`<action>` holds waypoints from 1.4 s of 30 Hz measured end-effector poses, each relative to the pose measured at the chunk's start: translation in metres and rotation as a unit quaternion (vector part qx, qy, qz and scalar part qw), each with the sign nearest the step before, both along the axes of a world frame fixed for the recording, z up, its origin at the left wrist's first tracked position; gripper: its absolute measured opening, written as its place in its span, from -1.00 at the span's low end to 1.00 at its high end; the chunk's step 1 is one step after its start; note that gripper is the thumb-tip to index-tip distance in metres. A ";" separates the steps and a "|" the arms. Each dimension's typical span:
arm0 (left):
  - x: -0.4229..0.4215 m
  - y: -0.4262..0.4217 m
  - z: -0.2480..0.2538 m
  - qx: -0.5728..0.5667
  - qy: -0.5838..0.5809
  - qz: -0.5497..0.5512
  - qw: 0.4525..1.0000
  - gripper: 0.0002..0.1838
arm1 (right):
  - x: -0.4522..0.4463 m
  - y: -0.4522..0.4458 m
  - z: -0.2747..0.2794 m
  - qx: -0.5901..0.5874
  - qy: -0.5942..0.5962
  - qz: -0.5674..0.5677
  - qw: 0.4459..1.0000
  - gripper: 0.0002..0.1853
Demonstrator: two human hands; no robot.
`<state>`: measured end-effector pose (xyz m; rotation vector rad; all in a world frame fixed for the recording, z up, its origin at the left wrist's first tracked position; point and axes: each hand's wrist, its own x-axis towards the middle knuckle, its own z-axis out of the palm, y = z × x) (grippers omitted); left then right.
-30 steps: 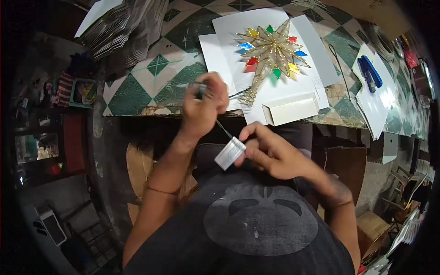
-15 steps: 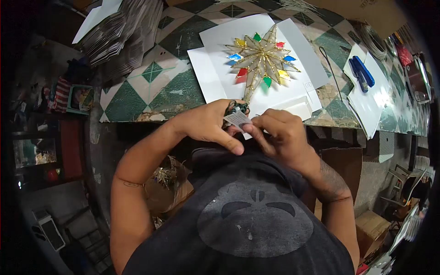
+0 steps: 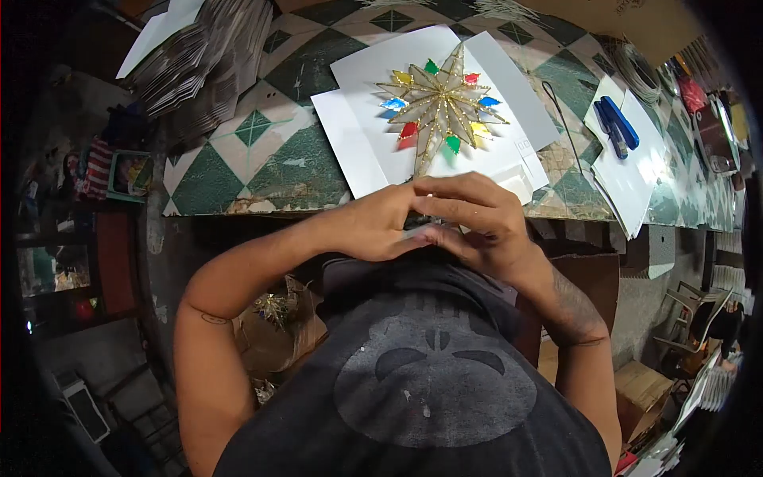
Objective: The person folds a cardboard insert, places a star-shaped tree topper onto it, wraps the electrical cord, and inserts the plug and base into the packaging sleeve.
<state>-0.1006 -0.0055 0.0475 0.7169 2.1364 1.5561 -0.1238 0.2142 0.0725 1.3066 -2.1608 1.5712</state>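
Observation:
A gold-edged star lantern (image 3: 443, 97) with red, blue, yellow and green points lies on white sheets, its long lower point toward me. My left hand (image 3: 369, 224) is closed around a small bundle of dark green cord (image 3: 429, 217) at the table's near edge, close to that lower point. From the other side my right hand (image 3: 485, 226) curls its fingers over the same bundle, meeting the left hand. The fingers cover nearly all of the bundle, and its white paper tag is hidden now.
The star rests on white cardboard sheets (image 3: 343, 131) on a worn green-and-white tiled table (image 3: 278, 171). To the right are a blue stapler (image 3: 617, 123) on paper and a looped wire (image 3: 563, 119). Stacked folded cardboard (image 3: 199, 67) stands at left; below, an open box (image 3: 278, 342) holds another gold star.
My right hand has come up and over the bundle, closing against my left hand. The green cord and white tag, visible before, are now mostly covered. The view has shifted slightly.

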 end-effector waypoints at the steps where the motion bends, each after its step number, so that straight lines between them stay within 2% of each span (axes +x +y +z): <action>1: 0.003 0.003 -0.011 0.014 0.079 0.005 0.997 -0.42 | 0.003 0.003 -0.002 -0.005 -0.013 0.025 1.000 -0.85; 2: 0.006 0.004 -0.019 0.027 0.158 0.010 0.987 -0.38 | 0.006 0.005 -0.005 -0.010 -0.026 0.049 0.998 -0.86; 3: 0.009 0.006 -0.014 0.029 0.156 0.009 0.987 -0.38 | 0.011 0.006 -0.009 -0.008 -0.028 0.049 0.998 -0.86; 7: 0.023 0.019 0.015 -0.102 -0.011 0.041 0.994 -0.39 | 0.041 0.011 -0.028 -0.019 -0.123 -0.030 0.992 -0.89; 8: 0.028 0.023 0.014 -0.100 -0.012 0.037 0.994 -0.39 | 0.046 0.011 -0.030 -0.018 -0.125 -0.033 0.991 -0.89; 12: 0.045 0.048 0.013 -0.188 0.076 0.203 0.958 -0.35 | 0.060 0.004 -0.034 -0.097 -0.319 -0.135 0.933 -0.86; 13: 0.048 0.053 0.009 -0.191 0.077 0.199 0.958 -0.35 | 0.062 0.003 -0.034 -0.101 -0.319 -0.137 0.932 -0.86; 15: 0.051 0.064 -0.012 -0.190 0.231 0.263 0.917 -0.43 | 0.059 0.002 -0.030 -0.143 -0.387 -0.146 0.899 -0.83; 17: 0.055 0.070 -0.026 -0.178 0.376 0.321 0.851 -0.51 | 0.057 0.002 -0.024 -0.183 -0.453 -0.152 0.860 -0.79; 18: 0.056 0.069 -0.025 -0.176 0.379 0.317 0.852 -0.51 | 0.057 0.005 -0.019 -0.186 -0.450 -0.156 0.859 -0.79; 20: 0.055 0.061 -0.021 -0.236 0.355 0.245 0.871 -0.61 | 0.053 0.019 -0.008 -0.119 -0.298 -0.120 0.940 -0.75; 22: 0.053 0.052 -0.018 -0.296 0.327 0.178 0.880 -0.70 | 0.045 0.035 -0.002 -0.043 -0.138 -0.074 0.987 -0.71; 23: 0.053 0.046 -0.015 -0.295 0.326 0.178 0.880 -0.70 | 0.042 0.044 -0.005 -0.042 -0.138 -0.074 0.987 -0.71; 25: 0.055 0.034 -0.005 -0.217 0.267 0.142 0.928 -0.77 | 0.032 0.066 -0.015 0.078 -0.032 -0.046 0.995 -0.69; 27: 0.054 0.021 0.002 -0.139 0.205 0.104 0.963 -0.80 | 0.024 0.081 -0.024 0.192 0.077 -0.016 0.978 -0.67; 28: 0.052 0.015 0.001 -0.142 0.204 0.106 0.963 -0.80 | 0.020 0.085 -0.025 0.190 0.077 -0.014 0.979 -0.67; 30: 0.049 0.005 -0.002 -0.109 0.233 0.089 0.962 -0.80 | 0.017 0.093 -0.020 0.130 -0.043 0.086 0.987 -0.66; 32: 0.047 -0.001 -0.004 -0.075 0.261 0.070 0.960 -0.75 | 0.017 0.096 -0.018 0.067 -0.161 0.182 0.968 -0.63; 33: 0.047 -0.003 -0.003 -0.077 0.260 0.070 0.960 -0.75 | 0.021 0.092 -0.022 0.065 -0.162 0.183 0.968 -0.63; 37: 0.047 -0.002 0.002 -0.004 0.221 0.120 0.968 -0.67 | 0.052 0.062 -0.051 -0.092 -0.315 0.084 0.941 -0.55; 38: 0.047 -0.001 0.000 -0.002 0.216 0.119 0.969 -0.67 | 0.055 0.058 -0.051 -0.091 -0.321 0.081 0.939 -0.55; 42: 0.044 0.001 -0.007 -0.009 0.229 0.151 0.962 -0.67 | 0.060 0.041 -0.043 -0.235 -0.391 0.013 0.890 -0.63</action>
